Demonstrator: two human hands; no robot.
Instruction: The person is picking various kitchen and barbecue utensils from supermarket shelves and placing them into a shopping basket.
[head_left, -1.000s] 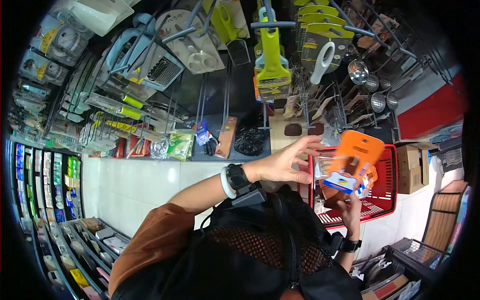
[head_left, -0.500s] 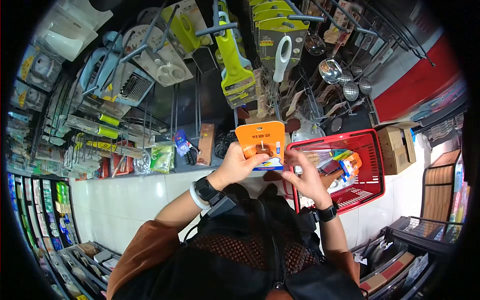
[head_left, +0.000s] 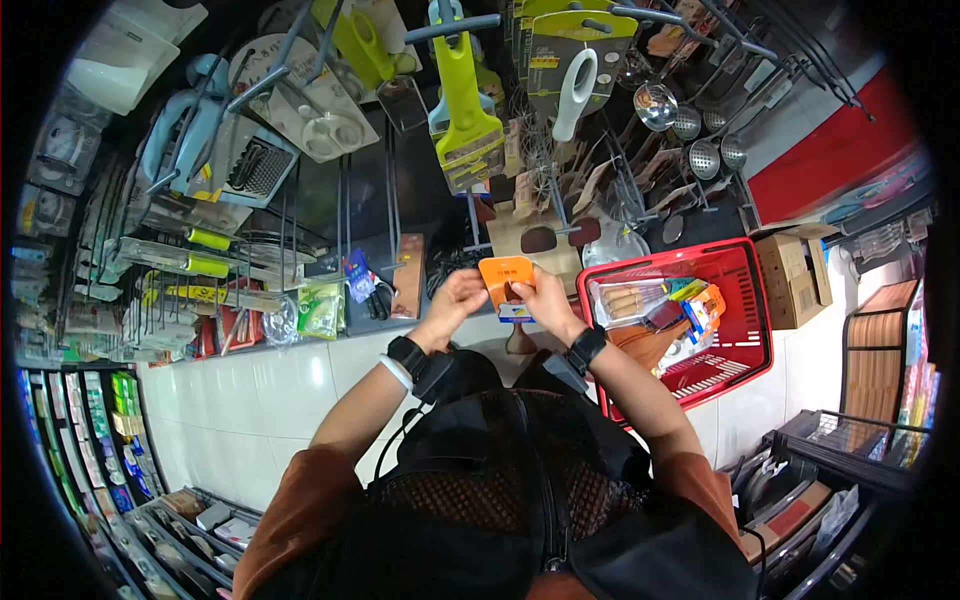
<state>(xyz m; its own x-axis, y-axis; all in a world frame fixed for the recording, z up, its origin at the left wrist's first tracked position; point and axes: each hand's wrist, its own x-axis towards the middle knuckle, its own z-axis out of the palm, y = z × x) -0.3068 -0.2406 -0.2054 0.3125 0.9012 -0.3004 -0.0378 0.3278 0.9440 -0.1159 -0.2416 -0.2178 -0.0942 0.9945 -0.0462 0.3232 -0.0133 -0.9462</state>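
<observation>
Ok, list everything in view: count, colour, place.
card pack: one, orange, centre
basket: one, red, right of centre
packaged goods: several, mixed, inside basket
cardboard box: one, brown, beside basket
hanging tools: several, lime-green, top centre
skimmers: several, silver, upper right
grater: at least one, light blue, upper left
shelf goods: uncountable, mixed, around edges
floor: one, white, below
left hand: one, bare, beside pack
right hand: one, bare, gripping pack
sleeves: two, brown, on arms

Orange packaging card (head_left: 505, 270), blue lower edge, held in right fingers (head_left: 537, 284)
</observation>
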